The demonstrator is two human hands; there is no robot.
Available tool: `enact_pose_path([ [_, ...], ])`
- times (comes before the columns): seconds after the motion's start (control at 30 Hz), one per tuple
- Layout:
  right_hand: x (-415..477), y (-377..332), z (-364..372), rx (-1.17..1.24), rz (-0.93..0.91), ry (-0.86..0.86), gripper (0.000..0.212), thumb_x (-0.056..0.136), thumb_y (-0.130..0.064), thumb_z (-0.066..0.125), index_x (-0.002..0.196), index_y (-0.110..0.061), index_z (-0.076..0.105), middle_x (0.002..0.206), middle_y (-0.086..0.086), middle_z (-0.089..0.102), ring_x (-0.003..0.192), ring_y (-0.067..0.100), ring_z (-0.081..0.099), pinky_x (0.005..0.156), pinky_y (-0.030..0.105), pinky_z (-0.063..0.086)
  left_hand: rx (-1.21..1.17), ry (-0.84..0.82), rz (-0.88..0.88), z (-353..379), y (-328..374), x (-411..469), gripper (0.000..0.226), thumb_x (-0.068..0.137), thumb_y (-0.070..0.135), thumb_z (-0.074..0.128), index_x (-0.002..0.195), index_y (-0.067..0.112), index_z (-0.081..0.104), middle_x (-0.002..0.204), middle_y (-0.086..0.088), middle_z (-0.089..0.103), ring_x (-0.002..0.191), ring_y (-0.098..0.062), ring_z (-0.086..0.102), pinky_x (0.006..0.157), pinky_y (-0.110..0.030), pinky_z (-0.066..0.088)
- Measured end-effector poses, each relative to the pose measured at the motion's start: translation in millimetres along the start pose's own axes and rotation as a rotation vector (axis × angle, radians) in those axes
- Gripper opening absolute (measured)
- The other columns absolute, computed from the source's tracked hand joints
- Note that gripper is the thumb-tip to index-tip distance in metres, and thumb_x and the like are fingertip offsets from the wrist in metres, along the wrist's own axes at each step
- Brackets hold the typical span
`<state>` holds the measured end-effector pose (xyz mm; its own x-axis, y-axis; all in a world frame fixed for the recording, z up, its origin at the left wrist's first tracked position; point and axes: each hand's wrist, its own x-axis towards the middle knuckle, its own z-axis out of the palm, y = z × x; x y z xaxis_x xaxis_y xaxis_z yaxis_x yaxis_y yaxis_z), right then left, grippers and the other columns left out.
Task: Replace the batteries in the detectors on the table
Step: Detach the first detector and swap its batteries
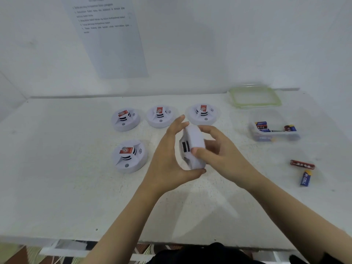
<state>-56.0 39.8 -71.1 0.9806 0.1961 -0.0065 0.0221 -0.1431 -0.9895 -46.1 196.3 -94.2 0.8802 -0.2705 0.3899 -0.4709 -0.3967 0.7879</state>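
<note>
white, smooth plastic formed the round detector, held on edge above the matte table. four more domed detectors with red labels lay flat to its left and behind. a clear box at right held batteries; its green-rimmed lid lay behind. the left hand cupped the vented face, thumb underneath; the right hand gripped the back with curled fingers.
</note>
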Motion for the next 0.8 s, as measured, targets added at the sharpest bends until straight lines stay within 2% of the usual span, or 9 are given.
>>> enact_pose_path([
  [0.1, 0.6, 3.6, -4.6, 0.164, 0.041, 0.015, 0.039, 0.092, -0.003, 0.046, 0.126, -0.022, 0.052, 0.095, 0.007, 0.073, 0.086, 0.024, 0.07, 0.071, 0.037, 0.058, -0.022, -0.001, 0.007, 2.5, -5.1, -1.2, 0.102, 0.059, 0.016, 0.091, 0.139, 0.031, 0.029, 0.135, 0.017, 0.041, 0.125, 0.003, 0.043, 0.091, -0.01, 0.043],
  [0.2, 0.6, 14.1, -4.3, 0.287, 0.048, 0.041, 0.045, 0.093, 0.001, 0.039, 0.128, -0.024, 0.049, 0.098, 0.01, 0.071, 0.086, 0.027, 0.068, 0.068, 0.037, 0.056, 0.002, 0.011, -0.062, 4.8, -9.0, -1.9, 0.099, 0.058, 0.038, 0.088, 0.136, 0.041, 0.029, 0.135, 0.016, 0.043, 0.126, -0.004, 0.045, 0.096, -0.019, 0.045],
  [0.27, 0.8, 21.2, -4.5, 0.389, 0.056, 0.056, 0.049, 0.094, 0.002, 0.035, 0.13, -0.028, 0.048, 0.102, 0.01, 0.07, 0.083, 0.023, 0.066, 0.065, 0.033, 0.052, -0.051, 0.043, -0.16, 5.5, -11.4, -2.5, 0.098, 0.052, 0.044, 0.088, 0.134, 0.037, 0.034, 0.136, 0.014, 0.046, 0.125, -0.002, 0.046, 0.098, -0.02, 0.044],
  [0.33, 1.5, 27.5, -5.1, 0.449, 0.07, 0.055, 0.051, 0.095, 0.001, 0.032, 0.131, -0.031, 0.048, 0.111, 0.01, 0.067, 0.087, 0.024, 0.065, 0.066, 0.033, 0.052, -0.17, 0.044, -0.25, 7.2, -14.4, -3.7, 0.1, 0.05, 0.035, 0.094, 0.134, 0.032, 0.039, 0.128, 0.018, 0.054, 0.115, 0.004, 0.054, 0.09, -0.018, 0.05],
  [0.4, 2.3, 34.2, -5.6, 0.455, 0.09, 0.064, 0.05, 0.095, 0.0, 0.032, 0.13, -0.031, 0.05, 0.118, 0.008, 0.065, 0.095, 0.025, 0.065, 0.071, 0.035, 0.054, -0.255, 0.031, -0.302, 8.5, -18.1, -5.2, 0.094, 0.052, 0.019, 0.094, 0.128, 0.035, 0.042, 0.119, 0.02, 0.059, 0.104, 0.006, 0.06, 0.078, -0.015, 0.053],
  [0.53, 4.1, 45.3, -7.2, 0.497, 0.145, 0.129, 0.04, 0.097, -0.005, 0.031, 0.122, -0.025, 0.054, 0.122, 0.007, 0.063, 0.104, 0.027, 0.063, 0.075, 0.038, 0.057, -0.378, -0.023, -0.335, 8.3, -25.9, -11.0, 0.089, 0.056, 0.009, 0.089, 0.129, 0.034, 0.046, 0.124, 0.01, 0.061, 0.107, -0.008, 0.064, 0.075, -0.023, 0.055],
  [0.6, 4.0, 48.3, -8.4, 0.493, 0.174, 0.111, 0.034, 0.099, -0.008, 0.034, 0.12, -0.027, 0.053, 0.12, 0.007, 0.063, 0.1, 0.028, 0.065, 0.07, 0.039, 0.057, -0.416, -0.013, -0.35, 9.9, -27.8, -15.3, 0.086, 0.058, 0.007, 0.087, 0.13, 0.033, 0.048, 0.125, 0.007, 0.061, 0.109, -0.011, 0.064, 0.076, -0.026, 0.056],
  [0.67, 2.9, 51.8, -9.5, 0.448, 0.17, 0.027, 0.035, 0.096, -0.011, 0.047, 0.125, -0.032, 0.05, 0.119, 0.005, 0.063, 0.099, 0.029, 0.067, 0.068, 0.042, 0.057, -0.451, 0.01, -0.364, 13.7, -29.3, -18.4, 0.083, 0.06, 0.002, 0.087, 0.127, 0.033, 0.05, 0.123, 0.008, 0.063, 0.109, -0.011, 0.064, 0.076, -0.025, 0.056],
  [0.8, 1.1, 60.2, -10.0, 0.374, 0.112, -0.078, 0.072, 0.076, -0.002, 0.07, 0.13, -0.041, 0.044, 0.124, -0.004, 0.061, 0.108, 0.021, 0.064, 0.078, 0.043, 0.057, -0.491, 0.015, -0.384, 17.8, -33.7, -21.9, 0.081, 0.064, -0.008, 0.081, 0.128, 0.031, 0.05, 0.12, 0.013, 0.066, 0.108, -0.011, 0.065, 0.075, -0.025, 0.056],
])
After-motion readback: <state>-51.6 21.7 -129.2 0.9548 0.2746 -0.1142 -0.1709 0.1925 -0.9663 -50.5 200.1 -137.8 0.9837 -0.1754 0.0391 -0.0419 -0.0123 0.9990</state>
